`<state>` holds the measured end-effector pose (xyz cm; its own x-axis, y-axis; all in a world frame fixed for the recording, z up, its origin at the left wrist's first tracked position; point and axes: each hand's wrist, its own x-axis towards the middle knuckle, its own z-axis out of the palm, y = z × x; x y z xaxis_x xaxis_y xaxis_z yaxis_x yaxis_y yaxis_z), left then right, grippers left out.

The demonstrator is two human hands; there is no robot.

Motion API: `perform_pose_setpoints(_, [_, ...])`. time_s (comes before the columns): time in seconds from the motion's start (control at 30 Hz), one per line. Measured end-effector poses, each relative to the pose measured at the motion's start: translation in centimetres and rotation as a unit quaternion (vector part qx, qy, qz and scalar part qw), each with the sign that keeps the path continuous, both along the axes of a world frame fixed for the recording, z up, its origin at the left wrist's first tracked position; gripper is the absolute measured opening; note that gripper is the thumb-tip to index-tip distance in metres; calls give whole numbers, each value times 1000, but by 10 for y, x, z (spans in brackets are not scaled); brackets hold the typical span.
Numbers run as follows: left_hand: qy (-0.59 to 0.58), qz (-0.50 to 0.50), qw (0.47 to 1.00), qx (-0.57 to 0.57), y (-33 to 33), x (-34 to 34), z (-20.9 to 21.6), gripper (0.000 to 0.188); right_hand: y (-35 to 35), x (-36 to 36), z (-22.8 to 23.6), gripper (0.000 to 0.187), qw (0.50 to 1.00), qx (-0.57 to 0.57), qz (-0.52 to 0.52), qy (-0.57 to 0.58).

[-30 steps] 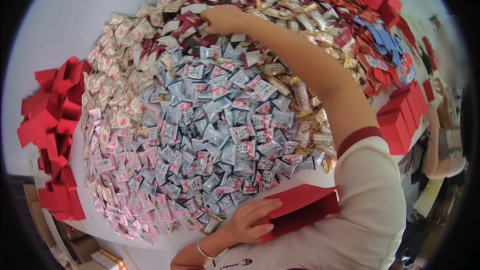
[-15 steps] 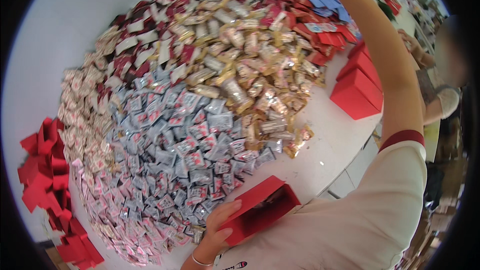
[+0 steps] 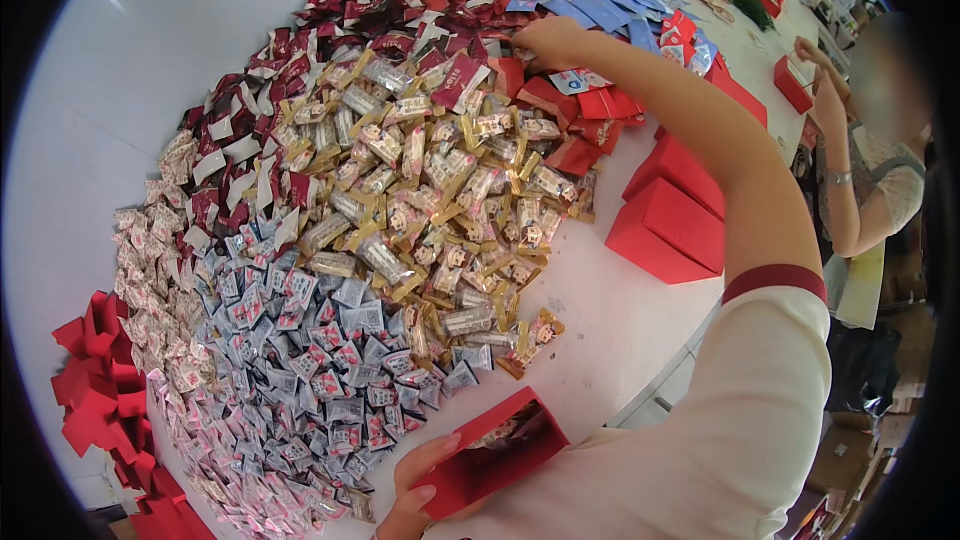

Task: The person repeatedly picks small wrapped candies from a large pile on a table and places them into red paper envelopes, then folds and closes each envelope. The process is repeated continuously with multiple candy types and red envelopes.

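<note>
My left hand point(image 3: 425, 470) grips an open-topped red box point(image 3: 470, 470) close to my body. Some wrapped pieces show inside it, too shadowed to name. My right arm stretches across to the far side, where my right hand point(image 3: 553, 40) is down at the border of the red packets point(image 3: 545, 95) and the dark red packets point(image 3: 400, 45). Its fingers are curled downward, and what they hold, if anything, is hidden. Nearer lie gold-ended clear-wrapped candies point(image 3: 440, 175) and grey-blue wrapped sweets point(image 3: 330, 340). Blue packets point(image 3: 600, 10) lie just beyond my right hand.
Closed red boxes point(image 3: 665, 230) stand under my right forearm. Folded red boxes point(image 3: 100, 380) are heaped at the left edge. Beige packets point(image 3: 160, 250) and pink packets point(image 3: 230, 450) border the pile. Across the right side, another person's hand point(image 3: 805, 52) is near a small red box point(image 3: 793, 85).
My right hand, beyond the top edge before, has come into view down at the red packets. My left hand still holds the box. The whole view has shifted.
</note>
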<state>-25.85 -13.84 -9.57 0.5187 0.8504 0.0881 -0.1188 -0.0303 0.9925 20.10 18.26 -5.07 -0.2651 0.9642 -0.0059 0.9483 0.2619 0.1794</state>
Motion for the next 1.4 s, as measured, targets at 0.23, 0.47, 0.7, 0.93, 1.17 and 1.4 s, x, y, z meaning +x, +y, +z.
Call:
perform_pose_setpoints(0.23, [86, 109, 974, 180, 2, 8, -11, 67, -1, 13, 55, 23, 919, 38, -92, 382])
perform_pose_setpoints(0.47, [107, 137, 951, 256, 5, 12, -13, 70, -72, 48, 80, 22, 931, -20, -110, 348])
perform_pose_setpoints(0.7, [118, 151, 934, 302, 1, 12, -10, 74, -70, 28, 35, 27, 998, 6, -64, -13])
perform_pose_setpoints(0.93, [123, 179, 919, 328, -13, 6, -8, 78, -69, 29, 4, 26, 993, -37, -39, -101])
perform_pose_setpoints(1.17, [115, 201, 896, 379, -28, 8, -1, 83, -84, 38, 31, 28, 994, 53, -57, 77])
perform_pose_setpoints(1.4, [147, 255, 844, 448, -22, 1, 60, 88, -216, -81, 154, 24, 794, -129, 23, 593])
